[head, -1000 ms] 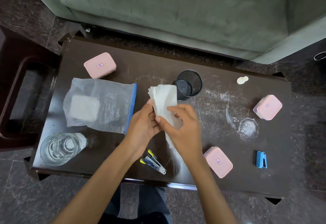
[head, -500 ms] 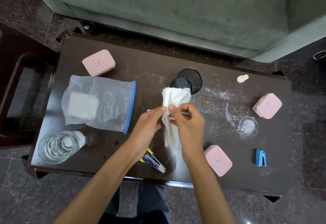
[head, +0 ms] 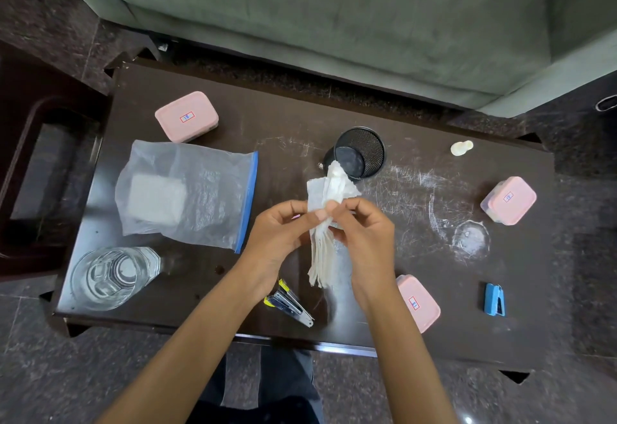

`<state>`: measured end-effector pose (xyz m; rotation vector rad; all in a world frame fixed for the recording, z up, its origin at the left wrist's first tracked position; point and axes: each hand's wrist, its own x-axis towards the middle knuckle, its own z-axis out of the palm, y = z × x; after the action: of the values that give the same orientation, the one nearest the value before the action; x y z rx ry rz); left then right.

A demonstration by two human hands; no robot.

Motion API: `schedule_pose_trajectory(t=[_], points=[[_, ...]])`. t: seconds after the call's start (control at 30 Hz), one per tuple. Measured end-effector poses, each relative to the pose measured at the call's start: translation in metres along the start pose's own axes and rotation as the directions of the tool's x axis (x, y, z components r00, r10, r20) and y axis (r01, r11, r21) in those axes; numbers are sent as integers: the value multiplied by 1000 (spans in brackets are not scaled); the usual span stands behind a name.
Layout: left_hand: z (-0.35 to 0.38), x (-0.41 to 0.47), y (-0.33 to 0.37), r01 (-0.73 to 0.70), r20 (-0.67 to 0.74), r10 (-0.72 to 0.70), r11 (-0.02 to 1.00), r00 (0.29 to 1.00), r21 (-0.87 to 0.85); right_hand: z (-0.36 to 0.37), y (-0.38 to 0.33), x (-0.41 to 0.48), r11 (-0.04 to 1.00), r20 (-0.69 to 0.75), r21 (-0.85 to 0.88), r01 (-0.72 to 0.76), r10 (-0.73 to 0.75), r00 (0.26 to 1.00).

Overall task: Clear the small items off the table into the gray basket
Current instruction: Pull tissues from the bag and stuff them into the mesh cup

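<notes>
Left hand: my left hand (head: 278,235) pinches the tissues (head: 329,220) at frame centre.
Right hand: my right hand (head: 365,236) pinches them too.
Below: the desk (head: 384,290).

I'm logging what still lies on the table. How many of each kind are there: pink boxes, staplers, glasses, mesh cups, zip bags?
Pink boxes: 3
Staplers: 2
Glasses: 1
Mesh cups: 1
Zip bags: 1
Total: 8
</notes>
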<state>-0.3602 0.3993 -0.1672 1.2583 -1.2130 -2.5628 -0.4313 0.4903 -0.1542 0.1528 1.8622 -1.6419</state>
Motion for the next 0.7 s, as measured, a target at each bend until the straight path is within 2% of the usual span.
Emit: schedule_pose_trajectory(t=[0.1, 0.23, 0.3, 0.4, 0.47, 0.5, 0.57, 0.6, 0.63, 0.7], points=[[-2, 2, 2, 73, -7, -74, 993, 997, -88, -1, -1, 0, 999, -11, 37, -30, 31, 999], [-3, 3, 1, 53, -28, -55, 996, 998, -71, -1, -4, 0, 997, 3, 58, -49, 49, 999], [-4, 1, -1, -52, 20, 51, 998, 999, 38, -2, -5, -1, 995, 21, 78, -65, 64, 998], [-3, -1, -9, -242, 89, 226, 923, 970, 299, -5, -9, -4, 997, 93, 54, -60, 55, 994], [-2, 2, -12, -270, 44, 277, 872, 960, 409, -12, -10, -5, 996, 84, -81, 48, -41, 996], [-3, 4, -11, -257, 27, 280, 834, 960, 489, -17, -11, -4, 965, 70, -221, 142, -129, 989], [-8, 9, -6, -227, 73, 237, 727, 969, 648, -29, -16, 1, 808, 142, -513, 289, -253, 957], [-10, 11, -3, -235, 126, 207, 672, 970, 702, -35, -19, 7, 741, 218, -589, 321, -237, 947], [-11, 14, 2, -257, 184, 179, 627, 966, 735, -39, -24, 12, 717, 290, -615, 327, -180, 940], [-8, 19, 12, -329, 297, 155, 595, 942, 734, -44, -35, 22, 738, 375, -602, 305, -76, 924]])
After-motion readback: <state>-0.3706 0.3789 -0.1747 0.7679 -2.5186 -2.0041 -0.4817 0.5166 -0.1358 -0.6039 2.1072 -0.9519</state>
